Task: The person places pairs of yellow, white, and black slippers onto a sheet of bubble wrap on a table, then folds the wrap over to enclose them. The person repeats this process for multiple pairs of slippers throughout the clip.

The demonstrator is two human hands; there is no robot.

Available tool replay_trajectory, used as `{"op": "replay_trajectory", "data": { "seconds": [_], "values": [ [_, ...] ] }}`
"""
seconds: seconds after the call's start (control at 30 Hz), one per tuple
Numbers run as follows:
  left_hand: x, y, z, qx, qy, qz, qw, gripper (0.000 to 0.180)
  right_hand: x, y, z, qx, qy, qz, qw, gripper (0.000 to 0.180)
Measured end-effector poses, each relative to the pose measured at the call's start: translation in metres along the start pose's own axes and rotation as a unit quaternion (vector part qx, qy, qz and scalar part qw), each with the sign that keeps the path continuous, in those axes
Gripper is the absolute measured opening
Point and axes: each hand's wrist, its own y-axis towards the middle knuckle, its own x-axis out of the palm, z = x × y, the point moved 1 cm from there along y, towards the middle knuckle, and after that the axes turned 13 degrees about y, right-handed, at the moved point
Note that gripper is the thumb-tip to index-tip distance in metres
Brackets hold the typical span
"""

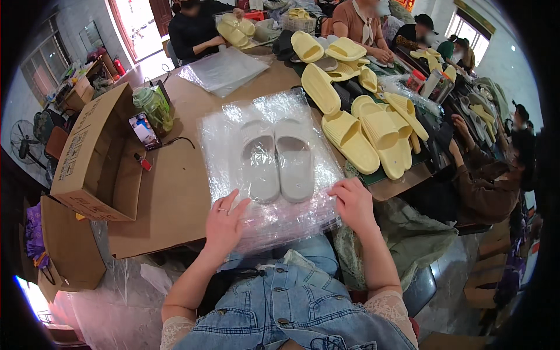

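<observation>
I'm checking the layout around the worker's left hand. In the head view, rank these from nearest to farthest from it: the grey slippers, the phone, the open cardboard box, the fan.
1. Grey slippers, just ahead of the left hand, on the plastic bags.
2. Phone, ahead and to the left.
3. Open cardboard box, further left; close to the phone's rank.
4. Fan, far left edge.

Counting the things on the table

Two grey slippers (277,160) on one stack of clear bags (268,175), two hands (224,224) at its near edge, one open cardboard box (96,157), one phone (144,130), and too many yellow slippers (361,125) to count.
</observation>
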Motion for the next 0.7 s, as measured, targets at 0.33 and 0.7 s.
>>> {"op": "replay_trajectory", "data": {
  "seconds": [0.33, 0.7],
  "values": [
    [-0.028, -0.026, -0.039, 0.064, -0.137, -0.032, 0.988, 0.073, -0.034, -0.004, 0.024, -0.055, 0.113, -0.020, 0.992, 0.054],
    [0.002, -0.027, -0.033, 0.132, -0.046, -0.049, 0.989, 0.049, -0.006, -0.007, 0.033, -0.164, 0.124, -0.040, 0.978, 0.012]
  ]
}}
